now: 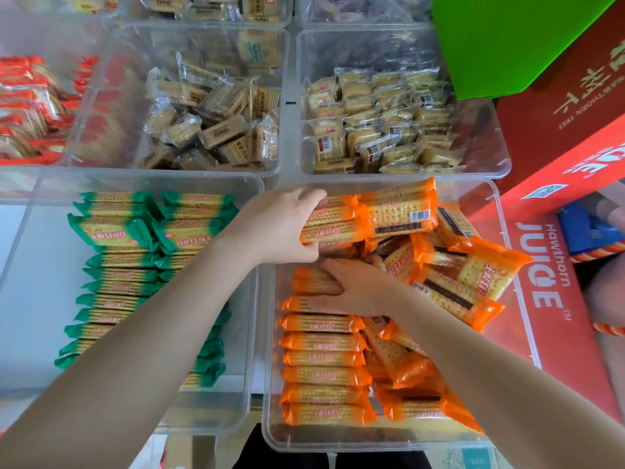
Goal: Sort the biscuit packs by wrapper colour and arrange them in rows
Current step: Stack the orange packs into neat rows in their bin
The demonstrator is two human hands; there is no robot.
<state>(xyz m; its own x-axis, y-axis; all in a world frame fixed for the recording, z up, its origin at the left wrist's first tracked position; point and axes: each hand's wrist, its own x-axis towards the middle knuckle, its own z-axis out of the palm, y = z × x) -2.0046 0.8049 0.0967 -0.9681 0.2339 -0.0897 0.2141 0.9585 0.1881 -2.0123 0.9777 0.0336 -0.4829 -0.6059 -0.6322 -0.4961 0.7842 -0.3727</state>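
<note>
Clear plastic bins (270,106) sitting edge to edge across the counter, red juice cartons (541,292) stacked along the right side under a green sheet (514,42). Near left bin (250,299) holding green-wrapped biscuit packs (115,231) in two neat columns, long axes running left to right. Near right bin (270,401) holding orange-wrapped biscuit packs (324,377): a tidy column on its left side, long axes left to right, and a loose heap on its right, packs tilted at mixed angles, some showing barcodes. Far bins carrying small clear-wrapped biscuits (382,126), jumbled; red-wrapped packs (27,106) at far left. Left hand (280,225) curling fingers and thumb around a bundle of orange packs (334,221) at the far end of the column. Right hand (355,289) lying flat, fingers straight, pressing on the column's upper packs.
</note>
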